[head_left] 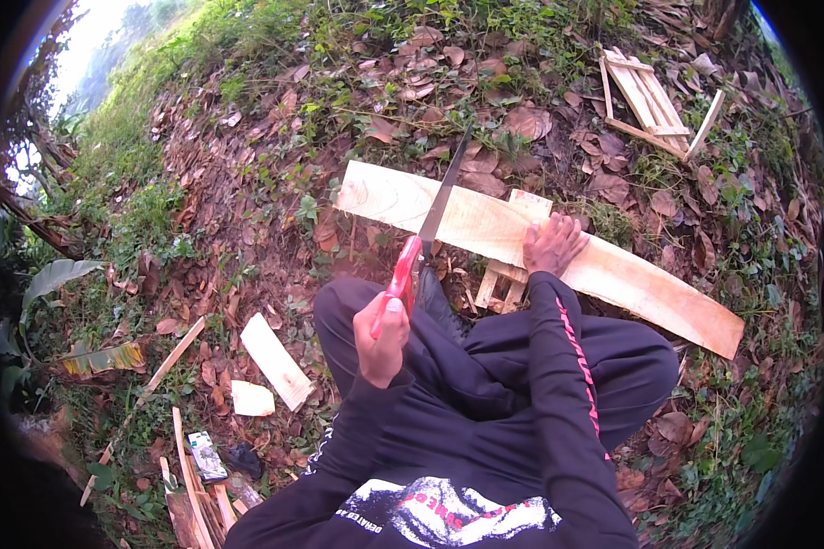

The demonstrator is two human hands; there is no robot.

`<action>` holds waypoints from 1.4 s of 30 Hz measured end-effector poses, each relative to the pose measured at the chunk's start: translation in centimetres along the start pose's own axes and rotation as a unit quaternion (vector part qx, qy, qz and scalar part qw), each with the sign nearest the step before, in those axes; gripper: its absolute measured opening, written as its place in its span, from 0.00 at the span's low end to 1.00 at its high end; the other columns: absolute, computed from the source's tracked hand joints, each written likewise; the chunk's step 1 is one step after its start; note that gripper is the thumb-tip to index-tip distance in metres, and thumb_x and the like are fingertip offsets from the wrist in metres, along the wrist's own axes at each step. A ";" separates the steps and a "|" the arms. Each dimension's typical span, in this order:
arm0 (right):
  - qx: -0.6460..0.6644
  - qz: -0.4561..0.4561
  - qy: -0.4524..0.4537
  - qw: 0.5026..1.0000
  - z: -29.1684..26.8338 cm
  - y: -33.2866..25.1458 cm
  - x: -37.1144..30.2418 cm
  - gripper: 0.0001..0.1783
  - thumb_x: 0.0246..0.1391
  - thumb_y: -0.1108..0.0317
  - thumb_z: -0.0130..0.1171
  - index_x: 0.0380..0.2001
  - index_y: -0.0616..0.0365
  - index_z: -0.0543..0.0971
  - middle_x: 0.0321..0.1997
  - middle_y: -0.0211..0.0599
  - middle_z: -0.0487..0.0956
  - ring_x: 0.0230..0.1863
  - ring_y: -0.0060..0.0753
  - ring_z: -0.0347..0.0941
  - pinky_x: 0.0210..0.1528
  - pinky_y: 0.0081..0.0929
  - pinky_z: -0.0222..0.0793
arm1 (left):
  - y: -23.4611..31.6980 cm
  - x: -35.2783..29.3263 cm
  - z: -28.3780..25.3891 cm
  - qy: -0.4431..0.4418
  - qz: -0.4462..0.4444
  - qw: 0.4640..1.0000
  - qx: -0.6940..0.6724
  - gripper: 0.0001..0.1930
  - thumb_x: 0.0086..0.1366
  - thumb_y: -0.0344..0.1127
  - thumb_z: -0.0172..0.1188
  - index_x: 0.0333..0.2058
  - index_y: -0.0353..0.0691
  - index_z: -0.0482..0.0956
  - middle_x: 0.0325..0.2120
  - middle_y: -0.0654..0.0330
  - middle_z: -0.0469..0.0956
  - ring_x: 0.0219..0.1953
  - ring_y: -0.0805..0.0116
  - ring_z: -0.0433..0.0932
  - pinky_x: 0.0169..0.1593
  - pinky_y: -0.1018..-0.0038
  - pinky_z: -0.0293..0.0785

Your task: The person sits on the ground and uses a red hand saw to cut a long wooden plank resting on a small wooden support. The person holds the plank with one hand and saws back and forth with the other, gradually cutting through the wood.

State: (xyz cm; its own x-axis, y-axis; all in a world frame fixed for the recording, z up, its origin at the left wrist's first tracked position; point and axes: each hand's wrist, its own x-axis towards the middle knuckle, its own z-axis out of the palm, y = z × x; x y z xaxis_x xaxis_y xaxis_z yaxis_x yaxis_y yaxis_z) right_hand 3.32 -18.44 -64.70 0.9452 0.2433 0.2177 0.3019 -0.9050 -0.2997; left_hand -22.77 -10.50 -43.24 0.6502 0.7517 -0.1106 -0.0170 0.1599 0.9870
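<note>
- Left hand (384, 339): fingers wrapped round the red handle (403, 265) of a saw (446, 188), thumb showing uppermost; grip appears firm.
- Right hand (554, 244): laid flat, palm down, fingers slightly apart, on the pale board (485, 222).
- Work position: the board passes beneath the right hand and runs out to both sides of it. The saw crosses the board ahead of the left hand, to the left of the right hand; whether the teeth have entered the wood cannot be told.
- Support: a wooden support (531, 200) sits under the board by the right hand. The board's end left of the saw appears to overhang — judged liable to dip or split late in a cut.
- Advised practice: long, even strokes, left wrist in line with the saw; weight through the right palm, over the support; lighter strokes near the finish.
- Hazard: the left knee (343, 302) and a dark shoe (439, 306) lie near the left hand — clearance should be checked on each stroke.
</note>
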 end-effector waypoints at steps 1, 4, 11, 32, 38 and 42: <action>-0.003 0.005 -0.010 1.000 0.0 0.1 0.5 0.33 0.52 0.47 0.45 0.57 0.55 0.71 0.62 0.46 0.66 0.69 0.49 0.49 0.72 0.53 0.27 | -0.7 0.5 0.3 -0.008 -0.017 1.000 -0.009 0.15 0.68 0.42 0.52 0.24 0.39 0.67 0.15 0.74 0.60 0.15 0.87 0.55 0.19 0.86 0.47; -0.001 0.014 -0.029 0.999 0.4 0.2 1.4 0.33 0.52 0.47 0.45 0.56 0.55 0.71 0.63 0.46 0.65 0.69 0.49 0.50 0.72 0.53 0.27 | -2.1 1.9 1.1 -0.016 -0.041 0.999 -0.005 0.14 0.67 0.41 0.53 0.25 0.39 0.67 0.15 0.74 0.60 0.16 0.87 0.55 0.19 0.86 0.47; -0.013 0.013 -0.032 0.999 2.2 0.3 2.9 0.32 0.50 0.47 0.46 0.54 0.57 0.71 0.60 0.47 0.66 0.67 0.50 0.51 0.71 0.56 0.29 | -3.6 3.4 2.3 -0.026 -0.078 0.997 0.005 0.08 0.65 0.34 0.50 0.28 0.36 0.70 0.17 0.73 0.62 0.17 0.88 0.56 0.20 0.86 0.49; -0.010 0.028 -0.033 0.999 5.8 -0.6 10.1 0.22 0.53 0.57 0.45 0.19 0.58 0.82 0.23 0.45 0.81 0.31 0.43 0.76 0.46 0.41 0.60 | -5.9 5.6 3.4 -0.024 -0.084 0.987 0.131 0.12 0.60 0.36 0.50 0.24 0.32 0.71 0.14 0.69 0.66 0.17 0.82 0.62 0.21 0.80 0.55; -0.014 0.042 -0.041 0.998 4.9 -1.0 10.4 0.22 0.54 0.56 0.45 0.20 0.57 0.82 0.22 0.45 0.81 0.30 0.43 0.77 0.47 0.40 0.59 | -8.6 10.6 5.3 -0.008 -0.077 0.987 0.142 0.09 0.62 0.32 0.50 0.26 0.32 0.72 0.13 0.69 0.65 0.16 0.82 0.62 0.21 0.79 0.56; -0.014 0.048 -0.050 0.997 5.4 -0.6 10.4 0.23 0.54 0.55 0.44 0.20 0.57 0.83 0.22 0.45 0.81 0.32 0.42 0.77 0.47 0.39 0.59 | -6.5 7.0 4.1 -0.001 -0.120 0.982 0.145 0.11 0.63 0.34 0.51 0.26 0.32 0.72 0.13 0.69 0.66 0.16 0.83 0.62 0.21 0.79 0.57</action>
State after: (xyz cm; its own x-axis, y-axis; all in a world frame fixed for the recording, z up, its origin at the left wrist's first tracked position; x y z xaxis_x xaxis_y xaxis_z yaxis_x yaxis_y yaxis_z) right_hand 13.64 -13.45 -67.22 0.9779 0.1864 0.0950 0.2063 -0.9352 -0.2877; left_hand -14.99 -8.86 -49.94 0.6105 0.7131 -0.3446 0.3543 0.1432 0.9241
